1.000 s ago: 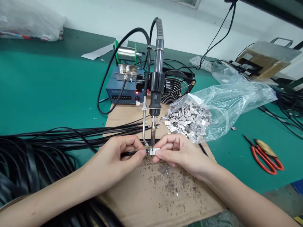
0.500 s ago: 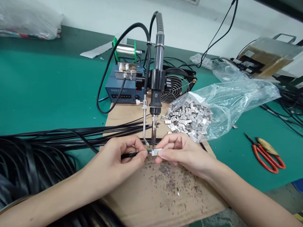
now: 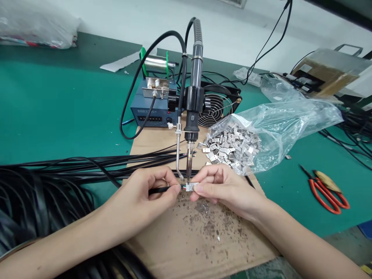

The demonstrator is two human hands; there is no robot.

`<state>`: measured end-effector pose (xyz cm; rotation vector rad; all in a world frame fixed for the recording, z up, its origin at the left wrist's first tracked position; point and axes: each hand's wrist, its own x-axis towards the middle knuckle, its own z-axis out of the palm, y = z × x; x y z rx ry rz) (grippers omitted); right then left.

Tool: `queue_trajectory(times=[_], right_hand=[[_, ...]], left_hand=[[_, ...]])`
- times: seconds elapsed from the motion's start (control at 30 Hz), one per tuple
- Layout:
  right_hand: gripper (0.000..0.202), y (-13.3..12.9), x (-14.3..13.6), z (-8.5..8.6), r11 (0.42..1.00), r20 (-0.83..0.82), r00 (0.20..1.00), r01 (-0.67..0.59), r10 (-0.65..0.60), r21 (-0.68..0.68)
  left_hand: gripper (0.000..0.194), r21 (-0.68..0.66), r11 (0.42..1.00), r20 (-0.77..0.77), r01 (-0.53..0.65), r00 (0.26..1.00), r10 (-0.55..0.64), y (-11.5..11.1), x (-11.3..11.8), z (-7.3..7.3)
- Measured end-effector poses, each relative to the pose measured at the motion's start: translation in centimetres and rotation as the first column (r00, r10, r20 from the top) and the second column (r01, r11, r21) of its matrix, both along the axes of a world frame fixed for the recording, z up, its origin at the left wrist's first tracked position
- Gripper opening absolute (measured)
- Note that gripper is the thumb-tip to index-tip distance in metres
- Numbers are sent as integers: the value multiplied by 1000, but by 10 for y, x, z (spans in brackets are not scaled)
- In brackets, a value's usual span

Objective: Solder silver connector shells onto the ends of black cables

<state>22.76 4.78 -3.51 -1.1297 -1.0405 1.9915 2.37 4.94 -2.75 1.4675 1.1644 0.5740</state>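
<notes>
Between thumb and fingers, my left hand pinches a black cable whose thin coloured wires come out at its right end. A silver USB plug is pinched in my right hand, its contact end meeting those wires. Directly above stands a soldering iron, upright in a clamp, its tip at the plug's contacts. Beside it a thin metal feed tube bends toward the same spot. Whether the wires are joined to the plug is too small to tell.
Several loose USB plugs spill from a clear plastic bag. Behind are a blue solder feeder, a solder spool and a fan. Black cables pile at left; red-handled cutters lie right. Stained cardboard lies underneath.
The view has shifted very slightly. Both hands keep their hold on the cable and the USB plug under the iron's tip, with no other clear movement.
</notes>
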Motion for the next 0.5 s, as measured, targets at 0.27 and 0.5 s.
queue_trajectory(times=[0.27,0.5], right_hand=[[15,2,-1,5,1000,26,1000,-10,10,3],[14,2,1,3,993,102,991,-96,89,68]], left_hand=[[21,-9,1000,-63,22,998,-23,-2,-2,-2],[19,-9,993,-56,116,992,-117,0,0,1]])
